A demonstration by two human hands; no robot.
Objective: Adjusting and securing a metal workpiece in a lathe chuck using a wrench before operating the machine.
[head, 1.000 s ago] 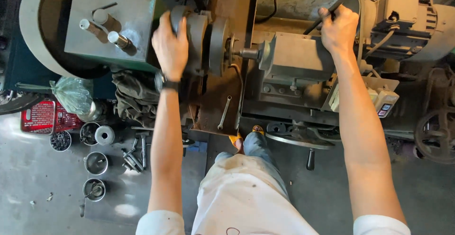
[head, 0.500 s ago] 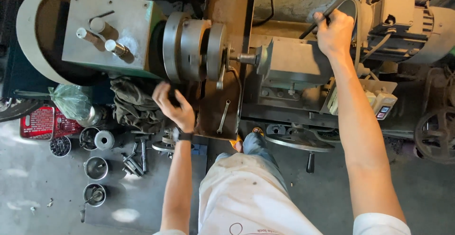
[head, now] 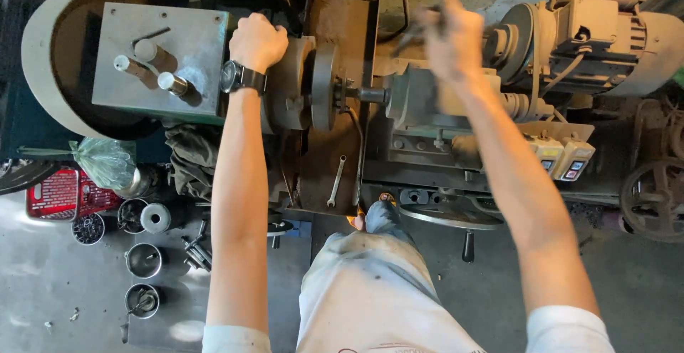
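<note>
- The left hand (head: 256,39) lies on top of the round metal chuck (head: 299,82) of the lathe (head: 342,146), fingers curled down over its far rim in a loose, half-closed grip; the palm touches the chuck, and a dark wristwatch (head: 234,76) sits on the wrist.
- The chuck stands just right of the grey gearbox cover (head: 160,57), which carries two short round levers (head: 153,71) on its face.
- The right hand (head: 449,39) is blurred; its fingers are curled tight around a thin dark bar handle (head: 410,36) above the grey tool block (head: 420,100). How firmly the grip closes cannot be told through the blur.
- A short steel shaft (head: 370,95) runs between the chuck and the tool block.
- A wrench (head: 336,180) lies on the lathe's brown bed below the chuck.
- At the lathe's right end sits a cream electric motor (head: 605,32), with two switch boxes (head: 563,157) below it.
- On the floor (head: 43,282) by the left side are small metal cups (head: 142,260), a red box (head: 57,195) and a knotted plastic bag (head: 105,161).
</note>
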